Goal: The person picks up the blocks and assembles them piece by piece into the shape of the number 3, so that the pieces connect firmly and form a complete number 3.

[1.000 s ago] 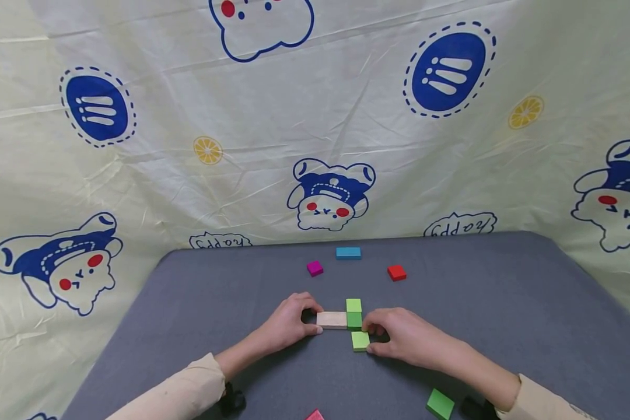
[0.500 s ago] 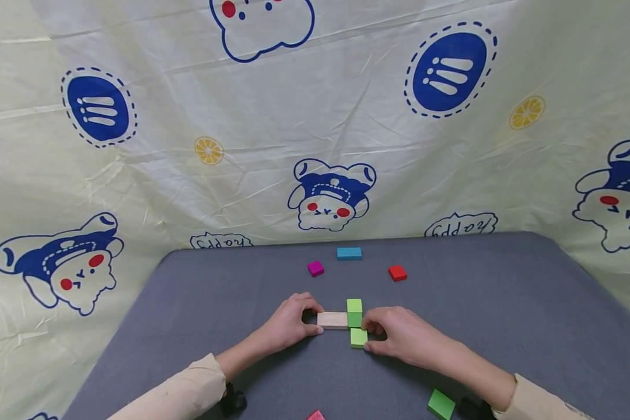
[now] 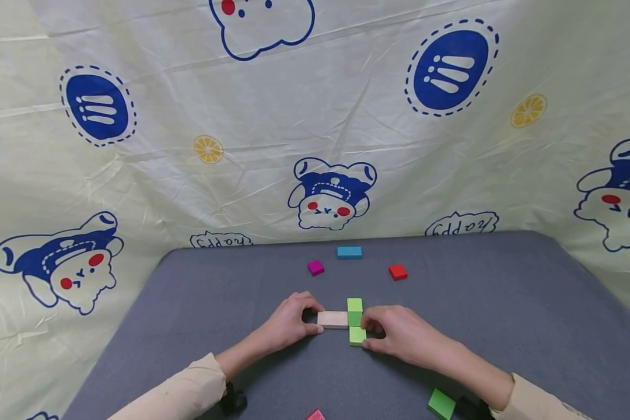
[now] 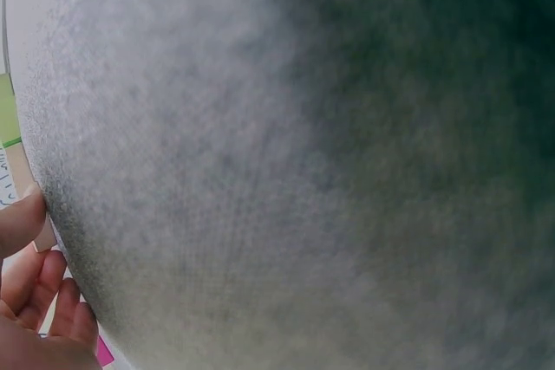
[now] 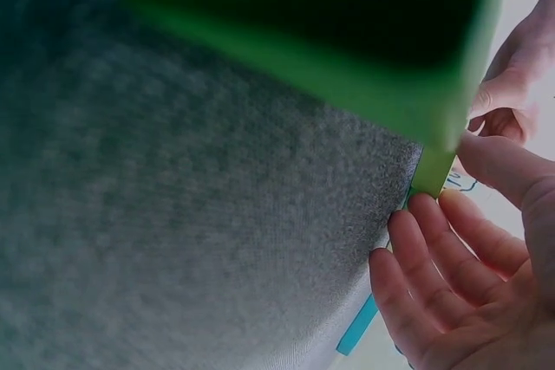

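Lower centre: left hand pinches plank, right hand lime block; both seemingly abut cube. Judged joined: three. Unjoined: green block, lower right; blue block, red block, magenta block, centre; pink block, bottom edge.

A creased, cartoon-printed sheet hangs behind; a grey table below

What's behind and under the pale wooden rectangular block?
Behind the pale wooden block: grey cloth tabletop, then a magenta square block and a blue rectangular block. Whatever lies directly beneath is covered.
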A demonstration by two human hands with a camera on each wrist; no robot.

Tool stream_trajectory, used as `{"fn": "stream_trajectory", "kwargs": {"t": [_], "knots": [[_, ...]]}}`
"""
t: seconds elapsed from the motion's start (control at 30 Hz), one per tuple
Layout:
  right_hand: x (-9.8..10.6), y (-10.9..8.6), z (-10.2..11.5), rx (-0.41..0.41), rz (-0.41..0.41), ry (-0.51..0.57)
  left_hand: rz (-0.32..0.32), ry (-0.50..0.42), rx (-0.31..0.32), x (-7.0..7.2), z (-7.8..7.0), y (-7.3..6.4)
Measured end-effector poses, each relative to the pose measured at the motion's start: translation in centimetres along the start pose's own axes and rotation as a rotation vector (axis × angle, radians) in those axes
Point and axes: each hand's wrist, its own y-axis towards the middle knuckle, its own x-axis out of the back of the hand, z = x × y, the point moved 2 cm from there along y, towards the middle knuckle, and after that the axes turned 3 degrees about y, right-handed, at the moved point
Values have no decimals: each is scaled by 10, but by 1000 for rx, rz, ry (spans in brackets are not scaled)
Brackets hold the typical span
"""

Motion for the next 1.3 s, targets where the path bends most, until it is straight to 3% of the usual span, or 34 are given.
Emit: {"fn": "stream_trajectory", "kwargs": {"t": [0.8, 1.13, 1.3], "knots": [[4, -6, -1, -29, 0, 37, -4, -12, 2, 0, -1, -1], [17, -27, -2, -53, -46, 30, -4, -17, 2, 2, -1, 0], [21, -42, -3, -99, -15, 64, -2, -18, 0, 1, -2, -1]]}}
